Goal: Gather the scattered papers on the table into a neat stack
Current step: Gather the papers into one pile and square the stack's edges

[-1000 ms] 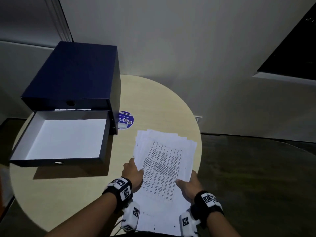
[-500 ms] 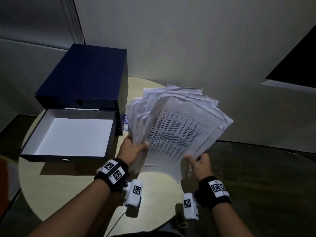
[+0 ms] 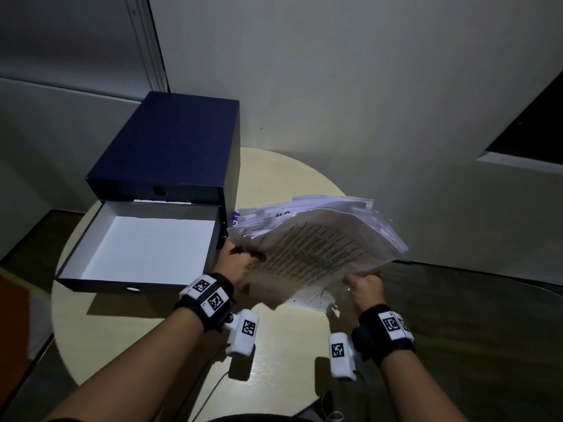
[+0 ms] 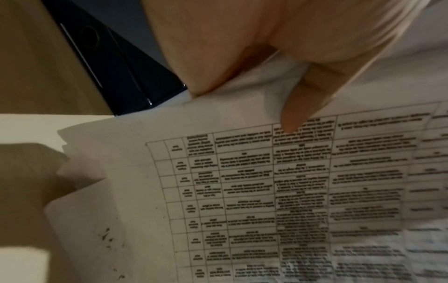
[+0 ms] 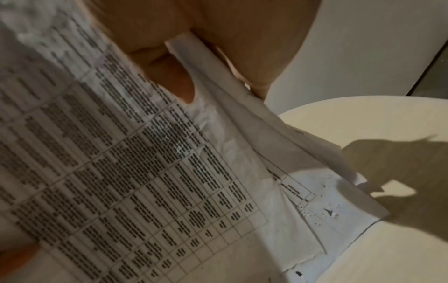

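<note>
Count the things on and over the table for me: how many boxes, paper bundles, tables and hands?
Dark blue drawer box, drawer open: 1
Bundle of papers, held up by both hands: 1
Round table: 1
Hands, left hand and right hand: 2
Total: 5

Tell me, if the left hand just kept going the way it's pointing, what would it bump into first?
Probably the dark blue box. The left hand grips the papers beside the open drawer and points toward the box's near right corner, though depth is hard to judge.
</note>
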The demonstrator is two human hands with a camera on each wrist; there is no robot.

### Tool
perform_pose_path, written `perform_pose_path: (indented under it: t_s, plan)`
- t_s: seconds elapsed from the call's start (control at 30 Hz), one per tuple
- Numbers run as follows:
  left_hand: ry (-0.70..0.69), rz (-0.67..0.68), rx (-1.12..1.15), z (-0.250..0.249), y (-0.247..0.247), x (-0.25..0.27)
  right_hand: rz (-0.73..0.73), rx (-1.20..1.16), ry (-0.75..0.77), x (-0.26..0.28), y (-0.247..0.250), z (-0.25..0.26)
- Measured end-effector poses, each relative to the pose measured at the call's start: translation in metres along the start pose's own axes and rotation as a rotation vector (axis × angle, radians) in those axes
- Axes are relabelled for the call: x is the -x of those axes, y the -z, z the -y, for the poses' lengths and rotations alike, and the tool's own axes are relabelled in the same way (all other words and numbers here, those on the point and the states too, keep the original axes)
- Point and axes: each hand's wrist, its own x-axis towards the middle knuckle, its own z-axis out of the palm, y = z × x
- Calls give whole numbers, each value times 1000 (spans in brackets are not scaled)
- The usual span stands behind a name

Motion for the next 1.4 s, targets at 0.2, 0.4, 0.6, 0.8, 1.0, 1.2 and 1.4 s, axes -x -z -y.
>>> perform_pose_path:
  t_s: [0.2, 0.4, 0.6, 0.8, 1.0, 1.2, 1.4]
  plan:
    - [0, -21, 70, 4, -2, 1, -38, -119, 114, 14, -1, 16]
    - [0, 35, -6, 19, 4, 12, 26, -153, 130, 25, -10, 11]
    - [-19, -65, 92, 22, 16, 17, 16, -255, 33, 32, -6, 10]
    - [-48, -17, 21, 28, 21, 20, 204, -348, 118, 31, -8, 7]
    - [-102, -108, 223, 10, 23, 22, 21, -296, 282, 50, -4, 27]
    - [-103, -87, 91, 9, 20, 11, 67, -143, 237, 41, -6, 8]
    - [-267, -83, 36, -13, 13, 13, -102, -191, 134, 34, -7, 20]
